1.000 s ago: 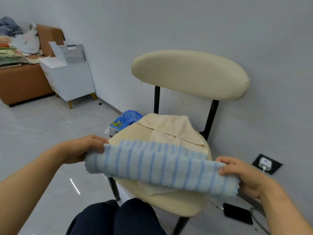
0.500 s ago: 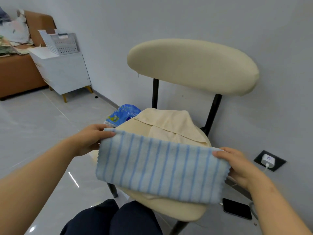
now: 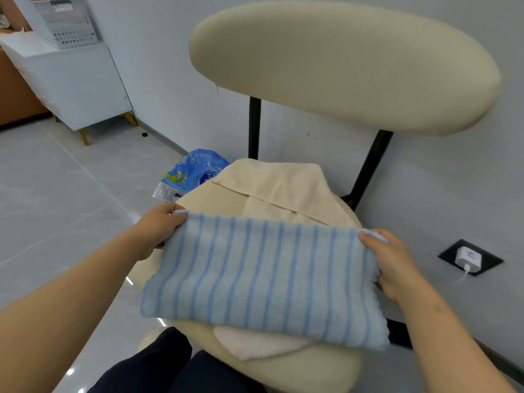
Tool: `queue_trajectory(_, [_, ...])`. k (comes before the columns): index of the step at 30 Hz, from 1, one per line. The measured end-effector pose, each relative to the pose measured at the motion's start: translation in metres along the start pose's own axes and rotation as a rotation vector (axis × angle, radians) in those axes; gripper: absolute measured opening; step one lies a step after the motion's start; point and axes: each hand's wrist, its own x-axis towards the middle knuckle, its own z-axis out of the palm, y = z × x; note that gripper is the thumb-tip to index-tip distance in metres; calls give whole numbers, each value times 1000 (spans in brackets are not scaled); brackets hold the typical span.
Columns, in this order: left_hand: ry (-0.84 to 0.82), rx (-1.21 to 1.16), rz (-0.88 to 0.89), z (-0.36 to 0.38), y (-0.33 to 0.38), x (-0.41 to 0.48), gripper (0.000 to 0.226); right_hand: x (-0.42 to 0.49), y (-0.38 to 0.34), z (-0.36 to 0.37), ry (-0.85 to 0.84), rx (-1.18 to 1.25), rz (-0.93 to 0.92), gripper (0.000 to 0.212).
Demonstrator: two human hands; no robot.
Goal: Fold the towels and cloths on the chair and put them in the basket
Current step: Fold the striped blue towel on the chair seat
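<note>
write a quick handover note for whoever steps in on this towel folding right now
Left hand pinches the blue striped towel by its top left corner; right hand pinches the top right corner.
The towel is spread over the cream cloth, which lies rumpled on the chair seat. The white basket sits on the cabinet at far left; its inside is hidden.
Done: towel spread out, ready to fold.
Left: fold it, fold the cream cloth, put both in the basket.
</note>
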Motion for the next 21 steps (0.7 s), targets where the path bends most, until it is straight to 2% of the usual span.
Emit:
queue_trajectory(2, [31, 50, 44, 4, 1, 4, 13, 3, 0, 4, 46, -32, -26, 15])
queue_trajectory(5, [125, 302, 160, 10, -5, 12, 11, 6, 8, 11, 71, -136, -59, 11])
queue_trajectory(8, [232, 585, 223, 18, -8, 9, 24, 6, 15, 16, 99, -233, -99, 12])
queue_trajectory(10, [321, 674, 299, 25, -7, -1, 38, 1, 14, 17, 179, -369, -170, 20])
queue_trajectory(12, [376, 665, 554, 40, -7, -19, 43, -13, 8, 20, 274, -621, -321, 36])
queue_trajectory(14, [335, 696, 789, 59, -9, -39, 51, -37, 2, 36, 242, -776, -491, 42])
queue_trajectory(15, [243, 700, 805, 70, -9, -49, 62, -49, 2, 46, 154, -840, -519, 47])
queue_trajectory(17, [20, 725, 645, 88, -14, -70, 86, -69, 10, 67, -35, -990, -480, 57])
queue_trajectory(19, [-30, 814, 537, 100, -31, -81, 104, -80, 26, 77, -148, -1125, -429, 55])
queue_trajectory(21, [-12, 931, 519, 105, -42, -84, 120, -84, 40, 77, -158, -1179, -433, 55])
